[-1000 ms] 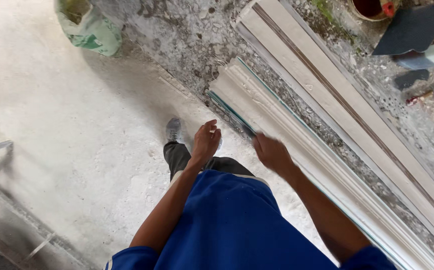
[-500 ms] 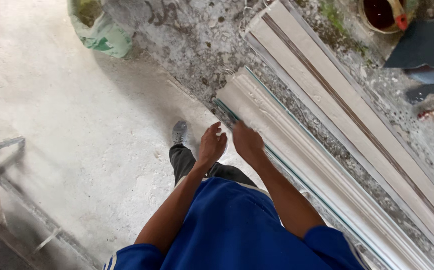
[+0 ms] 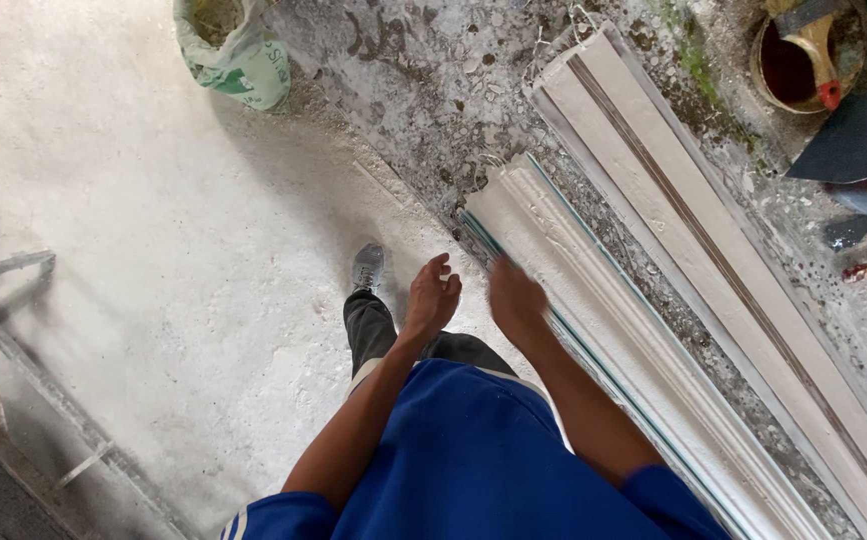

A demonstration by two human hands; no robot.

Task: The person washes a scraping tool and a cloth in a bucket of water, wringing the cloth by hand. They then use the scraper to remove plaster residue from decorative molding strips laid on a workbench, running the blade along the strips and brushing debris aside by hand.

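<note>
I look down at my blue shirt and both forearms. My left hand (image 3: 433,296) is raised in front of me, fingers loosely curled, holding nothing. My right hand (image 3: 515,298) is blurred by motion, close beside the left, and also holds nothing. It hovers over the near end of a long white plaster moulding (image 3: 593,300) that lies on the floor in a mould with a green edge. A second, wider white moulding (image 3: 673,200) with a brown groove lies parallel farther right. My grey shoe (image 3: 367,268) is on the white dusty floor.
A green sack (image 3: 238,55) of powder stands at the top left. A round bucket (image 3: 803,60) with a red-tipped tool and a dark sheet (image 3: 858,140) are at the top right. A metal frame (image 3: 3,330) lies along the left edge.
My hands have come closer together in front of my body. The right hand moved left and is now blurred. The view shifted slightly forward along the mouldings.
</note>
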